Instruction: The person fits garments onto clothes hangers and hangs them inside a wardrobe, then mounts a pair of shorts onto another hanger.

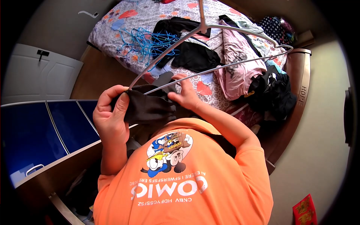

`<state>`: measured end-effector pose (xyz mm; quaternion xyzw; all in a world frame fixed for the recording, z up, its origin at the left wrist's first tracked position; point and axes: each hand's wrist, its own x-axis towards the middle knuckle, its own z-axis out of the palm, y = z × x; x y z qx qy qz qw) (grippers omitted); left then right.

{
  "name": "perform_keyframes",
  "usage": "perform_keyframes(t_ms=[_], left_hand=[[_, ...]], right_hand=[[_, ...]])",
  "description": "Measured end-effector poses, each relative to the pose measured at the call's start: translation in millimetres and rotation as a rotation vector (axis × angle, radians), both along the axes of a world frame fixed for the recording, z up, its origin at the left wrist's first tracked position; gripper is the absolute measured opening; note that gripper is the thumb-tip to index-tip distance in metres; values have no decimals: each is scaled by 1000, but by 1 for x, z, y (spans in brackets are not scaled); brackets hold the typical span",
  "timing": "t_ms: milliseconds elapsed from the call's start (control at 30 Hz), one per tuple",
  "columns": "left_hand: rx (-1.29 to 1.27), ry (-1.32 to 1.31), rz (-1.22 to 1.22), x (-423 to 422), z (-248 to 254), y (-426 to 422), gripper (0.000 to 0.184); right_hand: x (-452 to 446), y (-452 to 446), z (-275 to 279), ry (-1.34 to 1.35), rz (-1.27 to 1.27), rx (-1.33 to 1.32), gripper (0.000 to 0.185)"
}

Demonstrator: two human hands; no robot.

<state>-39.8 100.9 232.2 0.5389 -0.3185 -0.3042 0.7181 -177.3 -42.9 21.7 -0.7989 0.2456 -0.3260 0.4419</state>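
Note:
My left hand is closed, thumb and fingers pinching a dark garment together with the near corner of a grey clothes hanger. That hanger corner goes into the garment's opening. The rest of the hanger slants up to the right, its stem pointing to the top of the view. My right hand is at the garment's right side, under the hanger's bottom bar, with thumb and fingers apart. Its thumb is at the fabric's edge. The lower part of the garment is hidden behind my orange shirt.
Ahead is a bed with a patterned sheet. On it lie blue wire hangers, black clothes, a pink garment and a black pile. A wooden bed end stands at right, blue panels at left.

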Motion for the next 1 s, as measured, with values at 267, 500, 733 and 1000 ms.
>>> perform_keyframes(t_ms=[267, 500, 733, 1000], left_hand=[[35, 12, -17, -8, -1, 0, 17], [30, -10, 4, -3, -6, 2, 17], [137, -74, -34, -10, -9, 1, 15], [117, -78, -30, -4, -6, 6, 13]], right_hand=[[26, 26, -5, 153, -349, 64, 40], [-3, 10, 23, 8, 102, -76, 65], [37, 27, 16, -105, -143, 213, 49], [20, -7, -21, 293, -337, -134, 22]])
